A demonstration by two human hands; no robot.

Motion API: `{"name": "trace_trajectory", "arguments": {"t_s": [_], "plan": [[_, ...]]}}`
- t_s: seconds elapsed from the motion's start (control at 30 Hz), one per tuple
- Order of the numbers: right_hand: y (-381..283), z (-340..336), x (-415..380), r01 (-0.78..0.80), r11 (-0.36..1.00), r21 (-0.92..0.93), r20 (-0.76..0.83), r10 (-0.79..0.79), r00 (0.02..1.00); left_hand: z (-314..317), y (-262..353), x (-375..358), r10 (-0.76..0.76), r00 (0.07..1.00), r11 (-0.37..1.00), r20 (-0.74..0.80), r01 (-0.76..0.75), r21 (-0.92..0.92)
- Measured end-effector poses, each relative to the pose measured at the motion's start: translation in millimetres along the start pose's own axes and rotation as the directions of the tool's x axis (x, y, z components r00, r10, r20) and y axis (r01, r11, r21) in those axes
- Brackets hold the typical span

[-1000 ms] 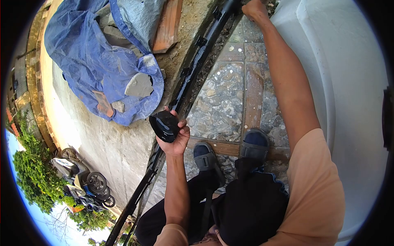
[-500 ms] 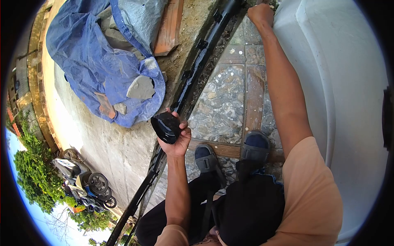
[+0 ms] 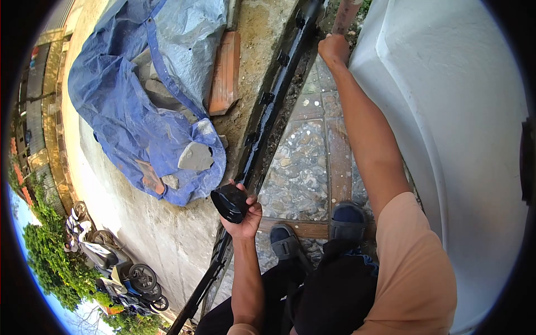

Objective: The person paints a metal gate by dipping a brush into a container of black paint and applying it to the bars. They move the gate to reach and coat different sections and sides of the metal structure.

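Note:
My left hand (image 3: 244,220) is closed around a small black cup (image 3: 229,203), whose dark inside looks wet and shiny. The cup is tipped toward me, close over a long glossy black rail (image 3: 262,125) that runs diagonally along the ground. Stretched far forward, my right hand (image 3: 334,50) makes a fist at the lower end of a reddish-brown bar (image 3: 347,17). I cannot tell exactly what that bar is. The fist lies to the right of the rail's far end, beside a large pale smooth surface (image 3: 474,123).
A blue tarp (image 3: 128,123) with broken stone (image 3: 196,156) lies left of the rail, near a terracotta tile (image 3: 225,72). My sandalled feet (image 3: 290,243) stand on pebbled paving (image 3: 298,167). Parked motorbikes (image 3: 120,271) and trees (image 3: 56,254) are farther off at left.
The whole view has shifted, so the tarp, rail and feet sit lower in it. More of the brown bar above my right fist shows. My left hand still holds the cup.

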State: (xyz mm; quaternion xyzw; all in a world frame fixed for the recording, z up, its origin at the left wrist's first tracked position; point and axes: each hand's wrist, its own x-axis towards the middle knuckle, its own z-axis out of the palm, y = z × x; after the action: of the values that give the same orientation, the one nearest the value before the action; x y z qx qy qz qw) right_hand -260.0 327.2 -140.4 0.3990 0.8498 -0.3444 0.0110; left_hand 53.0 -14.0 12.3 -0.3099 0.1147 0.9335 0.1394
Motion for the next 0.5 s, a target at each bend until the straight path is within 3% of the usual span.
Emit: {"name": "trace_trajectory", "arguments": {"t_s": [0.27, 0.37, 0.5], "plan": [[6, -12, -37, 0.200, 0.978, 0.060, -0.160, -0.188, 0.969, -8, 2, 0, -0.010, 1.000, 0.998, -0.004, 0.010, -0.061], [9, -13, -49, 0.228, 0.955, 0.190, -0.309, -0.162, 0.937, -9, 2, 0, -0.009, 1.000, 0.999, -0.006, 0.009, -0.050], [3, -12, -54, 0.159, 0.972, 0.173, -0.312, -0.099, 0.945, -5, 1, -2, -0.011, 1.000, 1.000, 0.015, 0.011, -0.026]]}}
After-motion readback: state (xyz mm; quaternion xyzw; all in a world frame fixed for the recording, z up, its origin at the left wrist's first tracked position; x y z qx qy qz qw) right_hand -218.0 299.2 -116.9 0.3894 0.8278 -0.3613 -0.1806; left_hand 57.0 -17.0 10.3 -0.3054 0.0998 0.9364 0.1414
